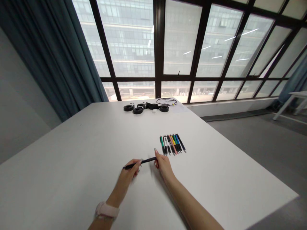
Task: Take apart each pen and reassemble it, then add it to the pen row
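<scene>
Both of my hands hold one black pen [144, 161] level over the white table [72, 166]. My left hand [130, 174] pinches the pen near its left end, and a pale watch sits on that wrist. My right hand [163, 166] grips the pen's right end with its fingertips. Just beyond my right hand lies a row of several pens [172, 144] in green, black, pink, yellow and blue, side by side on the table.
At the table's far edge lie several black round parts [137, 110] and a coiled black cable [167, 101]. Large windows and a dark curtain [55, 54] stand behind. Grey floor lies right of the table, with another white table [298, 95] far right.
</scene>
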The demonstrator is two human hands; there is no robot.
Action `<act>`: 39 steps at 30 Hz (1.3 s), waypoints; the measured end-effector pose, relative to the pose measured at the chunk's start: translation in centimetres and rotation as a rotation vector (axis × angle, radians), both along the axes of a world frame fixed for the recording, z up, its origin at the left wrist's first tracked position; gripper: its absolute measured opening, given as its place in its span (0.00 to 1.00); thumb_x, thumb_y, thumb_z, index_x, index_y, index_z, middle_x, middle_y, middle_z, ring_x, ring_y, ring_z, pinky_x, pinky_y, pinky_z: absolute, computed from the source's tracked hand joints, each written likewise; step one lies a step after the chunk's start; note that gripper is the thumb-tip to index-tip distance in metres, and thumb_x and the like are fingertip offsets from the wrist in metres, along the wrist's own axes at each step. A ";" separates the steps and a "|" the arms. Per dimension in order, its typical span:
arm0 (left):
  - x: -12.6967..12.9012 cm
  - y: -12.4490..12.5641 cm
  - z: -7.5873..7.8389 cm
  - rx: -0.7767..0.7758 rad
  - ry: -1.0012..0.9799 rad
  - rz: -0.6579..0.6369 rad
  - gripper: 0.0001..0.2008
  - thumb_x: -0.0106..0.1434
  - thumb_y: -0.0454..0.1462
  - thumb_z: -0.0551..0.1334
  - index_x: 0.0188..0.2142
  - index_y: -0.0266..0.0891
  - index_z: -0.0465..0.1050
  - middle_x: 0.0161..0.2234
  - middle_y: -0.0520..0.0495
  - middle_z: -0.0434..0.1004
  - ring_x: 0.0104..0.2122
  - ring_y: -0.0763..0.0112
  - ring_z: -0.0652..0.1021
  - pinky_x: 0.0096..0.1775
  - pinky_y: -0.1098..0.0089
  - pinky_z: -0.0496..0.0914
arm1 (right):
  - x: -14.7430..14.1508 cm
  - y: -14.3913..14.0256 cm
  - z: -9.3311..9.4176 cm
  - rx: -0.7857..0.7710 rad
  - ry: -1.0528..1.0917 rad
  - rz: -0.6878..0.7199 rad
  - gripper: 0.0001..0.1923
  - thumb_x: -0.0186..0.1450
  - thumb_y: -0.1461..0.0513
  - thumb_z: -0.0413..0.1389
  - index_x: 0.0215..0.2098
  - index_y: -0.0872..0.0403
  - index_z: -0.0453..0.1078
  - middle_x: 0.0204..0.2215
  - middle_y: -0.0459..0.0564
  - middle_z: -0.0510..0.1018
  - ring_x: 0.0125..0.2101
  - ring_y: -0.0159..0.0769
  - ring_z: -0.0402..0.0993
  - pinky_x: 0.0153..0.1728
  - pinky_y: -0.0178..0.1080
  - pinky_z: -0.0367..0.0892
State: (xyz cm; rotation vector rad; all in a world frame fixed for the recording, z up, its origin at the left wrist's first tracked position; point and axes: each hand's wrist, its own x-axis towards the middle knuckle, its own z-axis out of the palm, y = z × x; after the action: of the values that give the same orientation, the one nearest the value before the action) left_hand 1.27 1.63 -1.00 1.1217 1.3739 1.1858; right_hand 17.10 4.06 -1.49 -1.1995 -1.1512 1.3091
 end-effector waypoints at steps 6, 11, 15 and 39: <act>-0.4 -0.1 -0.2 0.043 0.077 0.008 0.24 0.47 0.57 0.63 0.21 0.38 0.67 0.14 0.58 0.57 0.17 0.79 0.58 0.20 0.75 0.51 | 0.2 0.1 -0.4 0.016 -0.008 -0.007 0.30 0.64 0.44 0.45 0.11 0.51 0.55 0.10 0.42 0.58 0.14 0.28 0.54 0.20 0.33 0.53; -0.9 0.1 -0.8 0.068 0.118 0.113 0.25 0.50 0.57 0.61 0.19 0.37 0.67 0.15 0.58 0.53 0.18 0.79 0.56 0.21 0.75 0.49 | -0.2 -0.1 -0.6 0.125 -0.020 0.020 0.28 0.64 0.44 0.47 0.13 0.51 0.58 0.12 0.42 0.60 0.16 0.29 0.57 0.22 0.34 0.54; -0.9 0.2 -0.8 0.037 0.103 0.126 0.26 0.50 0.58 0.61 0.21 0.36 0.71 0.16 0.57 0.54 0.18 0.79 0.57 0.21 0.75 0.49 | -0.3 -0.1 -0.7 0.146 -0.038 0.028 0.27 0.64 0.43 0.46 0.15 0.51 0.58 0.13 0.43 0.61 0.17 0.30 0.58 0.23 0.35 0.54; 0.2 0.2 -1.1 0.056 0.030 -0.019 0.29 0.46 0.56 0.65 0.38 0.34 0.77 0.18 0.54 0.67 0.17 0.77 0.63 0.20 0.74 0.55 | -0.5 -0.1 -0.8 0.102 0.200 0.216 0.23 0.60 0.46 0.52 0.42 0.54 0.65 0.11 0.35 0.60 0.14 0.27 0.52 0.19 0.32 0.49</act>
State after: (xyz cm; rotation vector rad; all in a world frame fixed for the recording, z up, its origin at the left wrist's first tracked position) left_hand 1.48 1.85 -2.06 1.1940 1.3576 1.2043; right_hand 16.62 4.01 -2.26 -0.8668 -1.2103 1.4769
